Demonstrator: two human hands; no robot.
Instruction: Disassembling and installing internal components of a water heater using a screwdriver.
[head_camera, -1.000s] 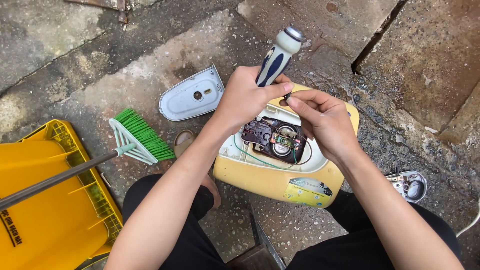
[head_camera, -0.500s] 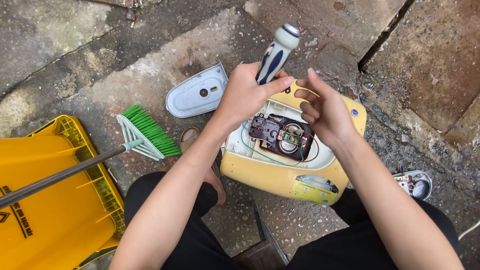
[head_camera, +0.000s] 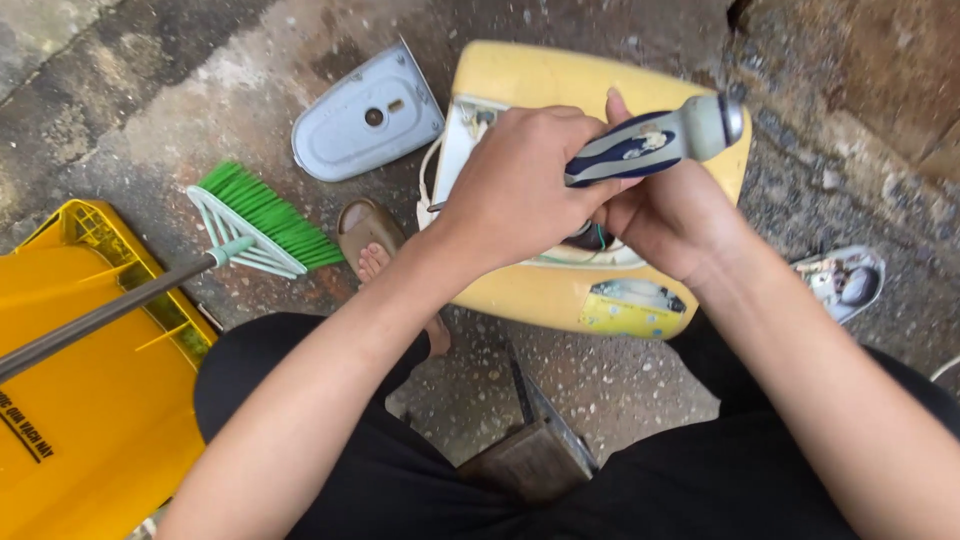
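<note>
Head view: left hand (head_camera: 520, 185) gripped the screwdriver (head_camera: 650, 142), mid-unscrewing; right hand (head_camera: 670, 220), at its three o'clock, steadied the yellow casing (head_camera: 520, 290); keeping the tip seated seemed next.

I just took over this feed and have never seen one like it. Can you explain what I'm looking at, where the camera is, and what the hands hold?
There is no machine here: a person works with bare hands, filmed by one camera on their head looking down. The left hand grips a screwdriver with a blue and white handle. The right hand rests beneath it, over the opened yellow appliance on the stone ground. Nearby lie a grey cover, a green broom, a yellow bin and a small grey part.
</note>
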